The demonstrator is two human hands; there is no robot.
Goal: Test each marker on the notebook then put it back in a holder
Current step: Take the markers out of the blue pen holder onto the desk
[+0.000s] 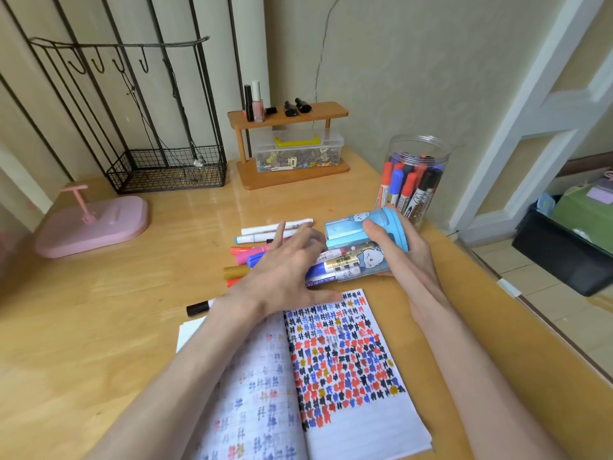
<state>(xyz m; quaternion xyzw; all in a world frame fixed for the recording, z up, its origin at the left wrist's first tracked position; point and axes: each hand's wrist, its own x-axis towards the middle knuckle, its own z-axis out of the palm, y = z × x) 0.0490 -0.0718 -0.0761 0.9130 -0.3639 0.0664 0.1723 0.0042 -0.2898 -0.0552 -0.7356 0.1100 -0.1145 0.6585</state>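
The right hand (394, 250) grips a light-blue cylindrical pen holder printed with cartoon cats (343, 227). The holder is tipped on its side just behind the open lined notebook (358, 410), its mouth facing left with several markers poking out. The left hand (285, 263) lies with fingers spread and relaxed over the loose pile of coloured markers (247, 257) — pink, gold, blue and white ones fanned across the wooden desk (99, 327) — touching them but gripping none. The notebook's right page is crowded with red, blue and black test marks, and only its lower lines are bare. The step in hand looks like picking out the next marker to try. To do it well, the left hand should pinch a single barrel rather than rake the heap, while the right hand steadies the holder so it does not roll. The test stroke belongs on the free lower lines. A tall clear plastic jar of red, blue and black markers (419, 151) stands upright behind the right hand — a likely home for tested ones. A small black cap (198, 308) lies alone near the left wrist and is easy to lose.
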